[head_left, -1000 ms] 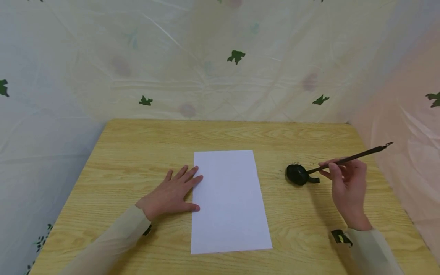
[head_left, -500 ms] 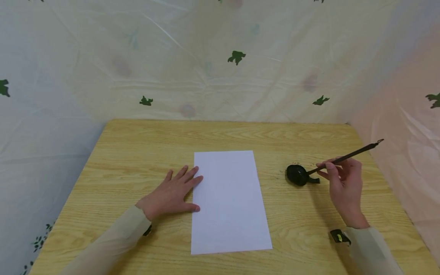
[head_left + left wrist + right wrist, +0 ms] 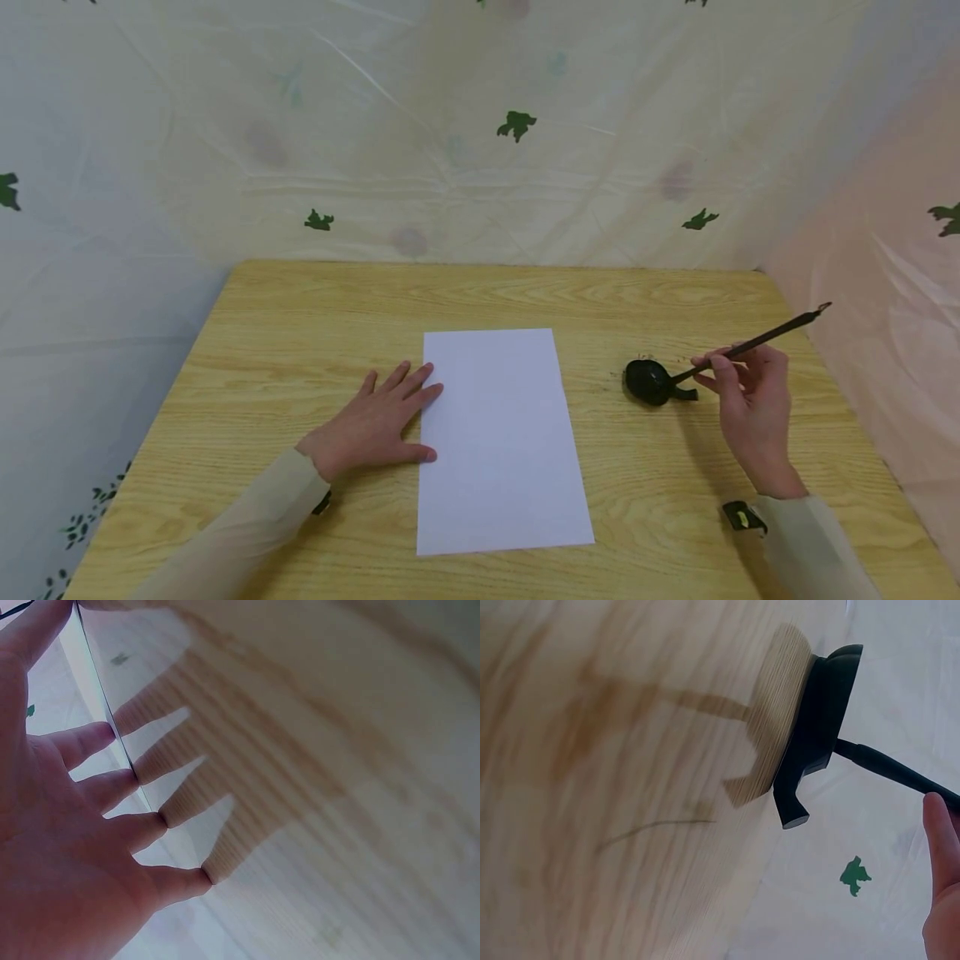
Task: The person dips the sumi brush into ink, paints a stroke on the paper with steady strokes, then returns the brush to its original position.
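Note:
A blank white sheet of paper (image 3: 502, 450) lies upright before me on the wooden table. My left hand (image 3: 375, 425) rests spread along its left edge, thumb and some fingertips on the sheet. To the right sits a small black ink dish (image 3: 642, 381) with a curved stem. My right hand (image 3: 757, 417) pinches a dark writing brush (image 3: 772, 335), slanted, its looped end up to the right. The brush's lower end reaches into the dish; its tip is hidden. In the right wrist view, the brush (image 3: 889, 769) enters behind the dish wall (image 3: 821, 712).
Small dark specks (image 3: 611, 386) mark the wooden table (image 3: 315, 325) around the dish. A pale curtain (image 3: 420, 125) with green bird shapes hangs behind and along both sides of the table. A dark band (image 3: 742, 517) sits at my right wrist.
My right hand has shifted slightly left, and the brush's looped end has swung left and a little up. The left hand, paper and dish stay where they were.

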### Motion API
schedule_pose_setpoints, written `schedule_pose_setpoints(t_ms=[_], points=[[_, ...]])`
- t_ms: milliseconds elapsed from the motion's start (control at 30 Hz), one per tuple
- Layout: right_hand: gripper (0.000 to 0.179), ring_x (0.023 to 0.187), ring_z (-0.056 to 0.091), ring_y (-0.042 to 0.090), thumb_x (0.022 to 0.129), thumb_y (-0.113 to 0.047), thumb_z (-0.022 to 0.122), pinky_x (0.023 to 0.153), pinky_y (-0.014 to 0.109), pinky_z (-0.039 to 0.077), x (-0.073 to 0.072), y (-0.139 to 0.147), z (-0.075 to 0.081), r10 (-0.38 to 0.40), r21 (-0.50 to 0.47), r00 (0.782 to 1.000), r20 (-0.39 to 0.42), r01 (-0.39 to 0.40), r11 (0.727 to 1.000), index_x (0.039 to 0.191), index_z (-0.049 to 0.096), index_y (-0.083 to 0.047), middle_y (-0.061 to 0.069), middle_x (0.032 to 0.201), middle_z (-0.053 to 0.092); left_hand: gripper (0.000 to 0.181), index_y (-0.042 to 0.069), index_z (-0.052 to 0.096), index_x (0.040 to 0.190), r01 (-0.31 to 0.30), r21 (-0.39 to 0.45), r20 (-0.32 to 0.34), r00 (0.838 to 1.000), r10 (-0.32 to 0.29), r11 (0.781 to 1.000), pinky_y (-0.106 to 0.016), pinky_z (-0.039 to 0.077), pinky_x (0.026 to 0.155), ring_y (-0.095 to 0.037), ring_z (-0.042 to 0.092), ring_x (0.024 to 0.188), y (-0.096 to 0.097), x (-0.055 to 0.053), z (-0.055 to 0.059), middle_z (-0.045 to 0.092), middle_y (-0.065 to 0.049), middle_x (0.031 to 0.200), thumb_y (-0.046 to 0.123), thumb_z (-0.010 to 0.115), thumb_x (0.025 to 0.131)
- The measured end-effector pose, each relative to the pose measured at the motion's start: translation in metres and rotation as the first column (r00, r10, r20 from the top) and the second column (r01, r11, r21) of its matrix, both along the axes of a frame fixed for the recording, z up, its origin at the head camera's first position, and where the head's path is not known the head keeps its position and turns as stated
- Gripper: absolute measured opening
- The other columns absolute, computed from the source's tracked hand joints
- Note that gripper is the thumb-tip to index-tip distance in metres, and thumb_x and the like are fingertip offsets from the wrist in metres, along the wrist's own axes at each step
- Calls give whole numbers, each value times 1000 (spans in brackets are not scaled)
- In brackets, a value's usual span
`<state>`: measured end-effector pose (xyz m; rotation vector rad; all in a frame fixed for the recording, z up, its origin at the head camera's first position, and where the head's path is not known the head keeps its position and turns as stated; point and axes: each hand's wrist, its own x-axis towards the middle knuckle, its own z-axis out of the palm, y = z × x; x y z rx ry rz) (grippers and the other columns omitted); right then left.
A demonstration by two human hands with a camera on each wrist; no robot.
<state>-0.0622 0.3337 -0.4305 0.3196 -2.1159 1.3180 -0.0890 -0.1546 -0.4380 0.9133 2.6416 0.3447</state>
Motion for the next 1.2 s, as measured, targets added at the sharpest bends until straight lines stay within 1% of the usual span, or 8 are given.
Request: schedule_pose_setpoints(t_ms=[233, 400, 800, 833, 933, 1000, 1067, 1200], points=[[34, 97, 71, 7, 101, 18, 48, 83, 17, 56, 2, 0, 2, -13, 14, 1000, 11, 13, 1000, 132, 35, 21, 3, 109, 64, 92, 15, 35, 163, -6, 8, 5, 1000, 6, 1000, -73, 11, 118, -39, 8, 158, 0, 0, 0, 16, -10, 173, 63, 69, 92], [35, 97, 71, 6, 100, 18, 49, 83, 17, 55, 3, -1, 4, -16, 33, 1000, -1, 16, 999, 132, 36, 20, 1, 109, 63, 92, 14, 36, 162, -8, 23, -1, 1000, 8, 1000, -74, 12, 117, -41, 10, 158, 0, 0, 0, 17, -11, 172, 61, 71, 91], [36, 96, 72, 10, 100, 19, 49, 83, 18, 56, 2, 1, 4, -9, -7, 999, -35, 9, 1000, 133, 34, 21, 8, 107, 65, 93, 14, 35, 163, -8, 18, 5, 1000, 8, 1000, -73, 12, 117, -40, 9, 158, 0, 0, 0, 17, -10, 172, 62, 70, 91], [36, 96, 72, 10, 100, 18, 48, 83, 19, 56, 3, 0, 4, -3, -19, 999, -42, 2, 1000, 133, 34, 21, 8, 108, 65, 93, 14, 35, 163, -8, 16, 6, 1000, 8, 1000, -73, 11, 117, -40, 9, 158, 0, 0, 0, 17, -10, 173, 62, 70, 91], [37, 97, 72, 14, 101, 16, 48, 85, 21, 57, 3, 0, 6, 55, -92, 996, -74, -62, 994, 134, 32, 19, 9, 109, 66, 93, 15, 35, 163, -6, 13, 3, 1000, 6, 1000, -73, 11, 117, -39, 8, 158, 0, 0, -1, 17, -10, 173, 63, 69, 91], [37, 97, 71, 17, 102, 15, 47, 86, 22, 57, 4, 0, 6, 106, -155, 990, -97, -120, 981, 135, 30, 17, 11, 110, 66, 93, 15, 35, 163, -5, 10, 0, 1000, 5, 1000, -73, 11, 118, -39, 8, 158, 0, 0, -1, 17, -10, 172, 64, 69, 92], [38, 98, 71, 20, 102, 15, 47, 86, 24, 57, 4, 0, 7, 155, -224, 981, -119, -179, 958, 136, 29, 16, 13, 111, 66, 92, 15, 35, 163, -4, 9, -1, 1000, 4, 1000, -73, 11, 118, -39, 8, 158, 0, 0, -1, 17, -10, 172, 64, 68, 92], [39, 98, 71, 23, 102, 15, 46, 86, 27, 58, 4, -2, 7, 186, -294, 973, -133, -218, 931, 136, 29, 15, 17, 111, 65, 92, 15, 35, 163, -6, 9, 1, 1000, 6, 1000, -72, 11, 118, -39, 8, 158, 0, 0, 0, 17, -10, 172, 63, 68, 92]])
